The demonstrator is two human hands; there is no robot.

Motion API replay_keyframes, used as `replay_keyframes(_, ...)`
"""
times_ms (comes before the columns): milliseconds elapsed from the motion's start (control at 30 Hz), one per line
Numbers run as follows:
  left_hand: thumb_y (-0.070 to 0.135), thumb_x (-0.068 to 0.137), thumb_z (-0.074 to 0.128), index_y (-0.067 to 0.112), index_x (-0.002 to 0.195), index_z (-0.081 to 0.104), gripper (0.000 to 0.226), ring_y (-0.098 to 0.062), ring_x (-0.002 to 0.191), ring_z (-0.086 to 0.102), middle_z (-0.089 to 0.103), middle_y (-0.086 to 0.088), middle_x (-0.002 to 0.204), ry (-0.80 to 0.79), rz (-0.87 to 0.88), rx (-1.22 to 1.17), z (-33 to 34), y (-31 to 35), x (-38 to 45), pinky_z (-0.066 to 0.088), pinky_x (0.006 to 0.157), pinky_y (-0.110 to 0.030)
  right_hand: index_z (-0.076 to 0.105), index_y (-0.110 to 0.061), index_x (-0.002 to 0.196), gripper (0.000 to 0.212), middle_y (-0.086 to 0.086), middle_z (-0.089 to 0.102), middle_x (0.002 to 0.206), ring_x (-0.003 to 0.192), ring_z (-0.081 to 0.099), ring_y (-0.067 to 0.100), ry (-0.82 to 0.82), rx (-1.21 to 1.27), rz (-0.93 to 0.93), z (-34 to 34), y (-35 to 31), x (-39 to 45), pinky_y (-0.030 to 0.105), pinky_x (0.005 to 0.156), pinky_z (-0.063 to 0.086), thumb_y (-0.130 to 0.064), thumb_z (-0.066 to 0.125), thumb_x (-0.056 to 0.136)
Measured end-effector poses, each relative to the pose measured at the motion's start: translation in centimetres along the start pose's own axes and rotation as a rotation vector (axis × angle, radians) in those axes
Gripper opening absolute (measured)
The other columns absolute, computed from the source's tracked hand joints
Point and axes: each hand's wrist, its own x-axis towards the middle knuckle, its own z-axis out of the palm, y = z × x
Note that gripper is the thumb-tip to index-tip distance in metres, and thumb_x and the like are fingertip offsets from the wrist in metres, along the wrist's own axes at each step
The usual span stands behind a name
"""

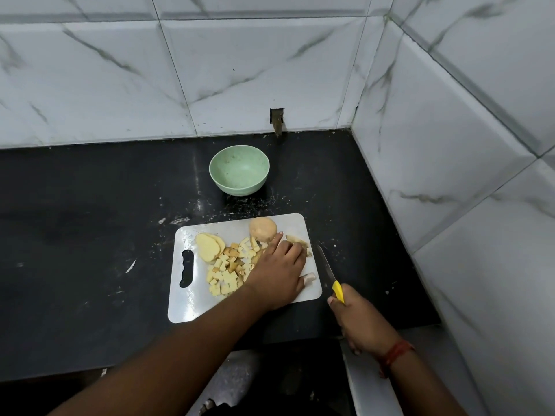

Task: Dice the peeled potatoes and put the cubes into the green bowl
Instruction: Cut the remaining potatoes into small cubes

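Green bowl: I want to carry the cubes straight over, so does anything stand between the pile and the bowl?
Nothing visible blocks it. Between the potato cubes and the green bowl lie only the cutting board and bare dark counter; the whole potato sits right of that line.

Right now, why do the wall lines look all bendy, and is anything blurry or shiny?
Head view: the wide lens bows the tile lines on the wall, most at the edges. The counter gives dull glare. The board, cubes and bowl look fairly sharp; the arms at the bottom look softer.
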Motion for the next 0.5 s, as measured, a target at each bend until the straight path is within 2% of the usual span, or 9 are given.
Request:
replay_keyframes(167, 0.052, 0.103, 0.039, 0.007, 0.138, 0.058, 0.060, -0.028, 0.114, 0.054, 0.059, -0.008, 0.125, 0.100, -0.052, -0.063, 0.5, 0.7, -1.6, 0.027, 0.123, -0.053, 0.042, -0.018, 0.097, 0.014, 0.010, 0.052, 0.067, 0.038, 0.045, 0.019, -0.003, -0.033, 0.007, 0.1, -0.1, 0.0, 0.030, 0.041, 0.042, -0.031, 0.042, 0.101)
replay_keyframes(267, 0.050, 0.103, 0.041, 0.004, 0.138, 0.058, 0.060, -0.028, 0.127, 0.052, 0.057, -0.010, 0.132, 0.115, -0.104, -0.102, 0.9, 0.6, -2.5, 0.028, 0.123, -0.051, 0.043, -0.019, 0.110, 0.015, 0.009, 0.055, 0.072, 0.041, 0.048, 0.017, -0.002, -0.103, 0.019, 0.3, -0.6, -0.1, 0.030, 0.041, 0.044, -0.031, 0.041, 0.102)
replay_keyframes(367, 0.051, 0.103, 0.040, 0.004, 0.140, 0.058, 0.062, -0.026, 0.129, 0.051, 0.057, -0.010, 0.135, 0.083, -0.118, -0.093, 1.0, 0.3, -3.2, 0.029, 0.123, -0.047, 0.041, -0.021, 0.123, 0.023, 0.007, 0.058, 0.086, 0.053, 0.056, 0.017, 0.009, -0.209, 0.044, 0.5, -1.1, -0.1, 0.027, 0.041, 0.045, -0.034, 0.038, 0.103)
replay_keyframes(500, 0.051, 0.104, 0.038, 0.003, 0.141, 0.057, 0.063, -0.028, 0.126, 0.052, 0.056, -0.009, 0.133, 0.070, -0.130, -0.142, 1.0, 0.2, -3.2, 0.033, 0.121, -0.047, 0.044, -0.016, 0.112, 0.020, 0.006, 0.057, 0.090, 0.070, 0.062, 0.020, 0.053, -0.352, 0.049, 1.0, -1.8, 0.3, 0.034, 0.053, 0.052, -0.033, 0.038, 0.103)
